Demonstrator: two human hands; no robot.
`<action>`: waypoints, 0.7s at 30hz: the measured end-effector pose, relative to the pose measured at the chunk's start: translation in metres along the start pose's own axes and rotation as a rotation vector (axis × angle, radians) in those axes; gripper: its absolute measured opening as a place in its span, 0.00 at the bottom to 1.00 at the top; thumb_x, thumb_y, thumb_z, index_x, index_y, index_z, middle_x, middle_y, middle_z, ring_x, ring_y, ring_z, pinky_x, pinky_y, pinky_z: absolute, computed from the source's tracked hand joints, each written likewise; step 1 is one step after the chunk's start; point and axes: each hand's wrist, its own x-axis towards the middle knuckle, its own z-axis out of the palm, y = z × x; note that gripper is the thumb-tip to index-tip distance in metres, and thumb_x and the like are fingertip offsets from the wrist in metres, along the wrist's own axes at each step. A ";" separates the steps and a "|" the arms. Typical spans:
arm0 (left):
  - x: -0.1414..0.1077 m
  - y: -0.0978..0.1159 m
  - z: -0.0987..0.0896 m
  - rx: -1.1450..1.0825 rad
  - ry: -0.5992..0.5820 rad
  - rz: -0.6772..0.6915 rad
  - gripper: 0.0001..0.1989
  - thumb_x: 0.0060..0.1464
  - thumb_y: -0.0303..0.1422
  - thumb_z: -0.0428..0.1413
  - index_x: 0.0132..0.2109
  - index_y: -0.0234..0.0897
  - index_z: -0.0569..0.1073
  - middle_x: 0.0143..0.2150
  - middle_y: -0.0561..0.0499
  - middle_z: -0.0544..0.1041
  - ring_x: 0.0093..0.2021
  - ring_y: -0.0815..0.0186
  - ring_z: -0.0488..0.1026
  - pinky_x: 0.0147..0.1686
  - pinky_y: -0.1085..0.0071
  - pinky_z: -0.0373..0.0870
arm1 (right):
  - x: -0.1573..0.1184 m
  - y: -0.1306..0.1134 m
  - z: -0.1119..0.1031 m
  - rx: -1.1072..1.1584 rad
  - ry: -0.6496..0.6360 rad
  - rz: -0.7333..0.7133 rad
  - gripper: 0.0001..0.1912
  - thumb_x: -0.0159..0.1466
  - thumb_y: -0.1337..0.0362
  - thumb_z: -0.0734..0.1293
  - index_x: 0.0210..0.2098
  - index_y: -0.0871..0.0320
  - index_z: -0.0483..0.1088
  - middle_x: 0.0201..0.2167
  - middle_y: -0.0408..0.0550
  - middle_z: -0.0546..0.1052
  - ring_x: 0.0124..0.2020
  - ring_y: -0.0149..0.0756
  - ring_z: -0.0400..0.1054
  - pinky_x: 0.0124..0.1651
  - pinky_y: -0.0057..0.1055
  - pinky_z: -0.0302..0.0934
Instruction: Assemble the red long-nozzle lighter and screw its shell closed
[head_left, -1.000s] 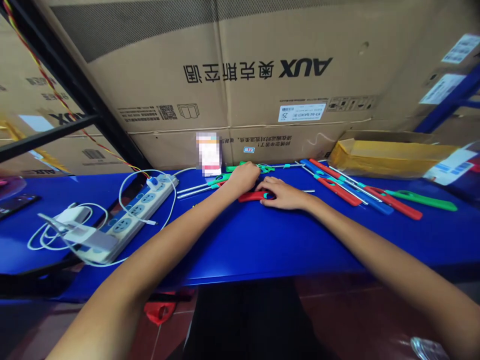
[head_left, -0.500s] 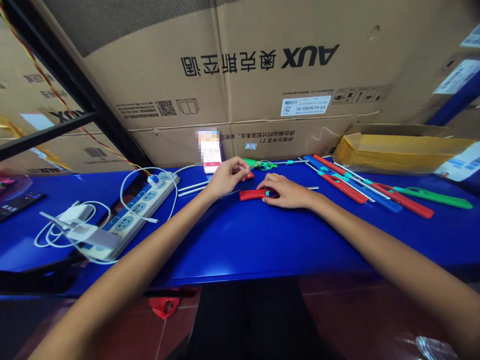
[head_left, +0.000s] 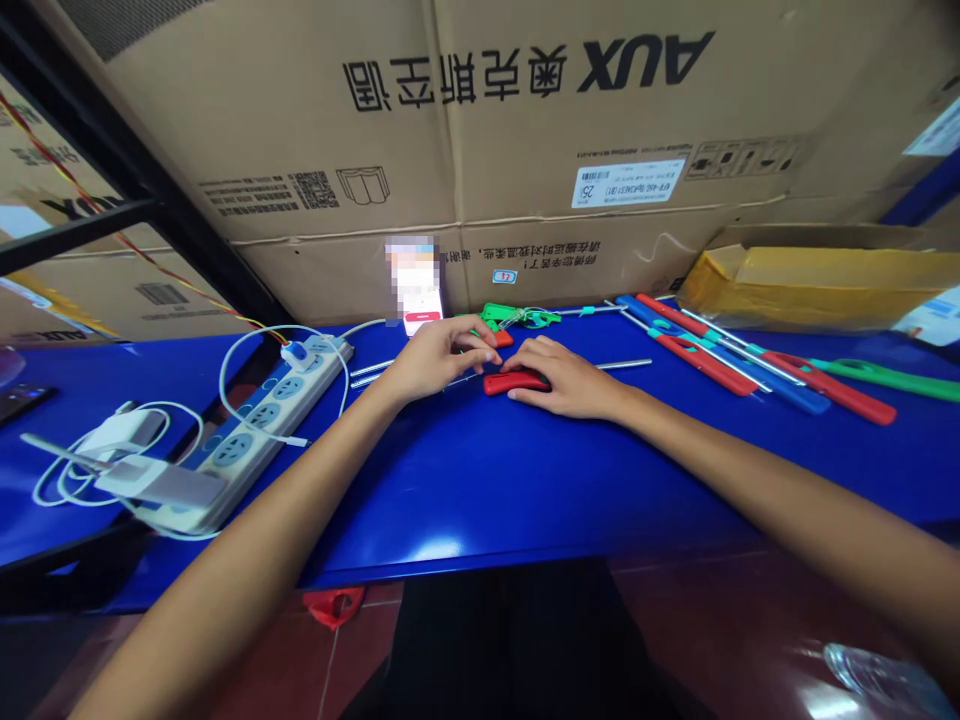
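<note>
My right hand is wrapped over a red-handled lighter lying on the blue table, its metal tube sticking out to the right. Just left of it, my left hand is curled, thumb and fingers close together above the tabletop; what they hold, if anything, is too small to tell. A small red piece and several green parts lie behind my hands. Metal tubes rest to the left, partly hidden by my left hand.
Several red, blue and green lighters lie at the right. A lit phone leans on the cardboard box. At the left is a power strip with white chargers. An open yellow-taped box stands back right.
The view has shifted slightly. My left hand has drawn a little away from the red piece, and my right hand now covers more of the red handle.
</note>
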 end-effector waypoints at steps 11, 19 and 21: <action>-0.002 -0.005 -0.010 0.297 -0.149 0.045 0.06 0.59 0.35 0.68 0.41 0.39 0.87 0.39 0.51 0.88 0.39 0.64 0.82 0.43 0.69 0.73 | 0.001 0.003 0.006 0.018 0.043 0.050 0.14 0.75 0.53 0.69 0.54 0.52 0.78 0.49 0.53 0.79 0.52 0.51 0.70 0.58 0.49 0.65; 0.003 -0.012 -0.005 0.416 -0.163 0.123 0.05 0.62 0.35 0.67 0.40 0.41 0.87 0.40 0.50 0.88 0.40 0.63 0.83 0.44 0.69 0.73 | 0.001 0.001 0.002 -0.024 -0.020 0.039 0.14 0.75 0.54 0.69 0.55 0.52 0.77 0.50 0.54 0.77 0.54 0.52 0.69 0.59 0.49 0.65; 0.003 -0.012 -0.006 0.436 -0.173 0.136 0.05 0.62 0.35 0.67 0.40 0.42 0.88 0.40 0.50 0.88 0.39 0.63 0.83 0.45 0.69 0.73 | 0.002 0.000 0.001 -0.023 -0.026 0.048 0.14 0.75 0.53 0.68 0.55 0.52 0.77 0.51 0.54 0.77 0.54 0.52 0.69 0.60 0.49 0.65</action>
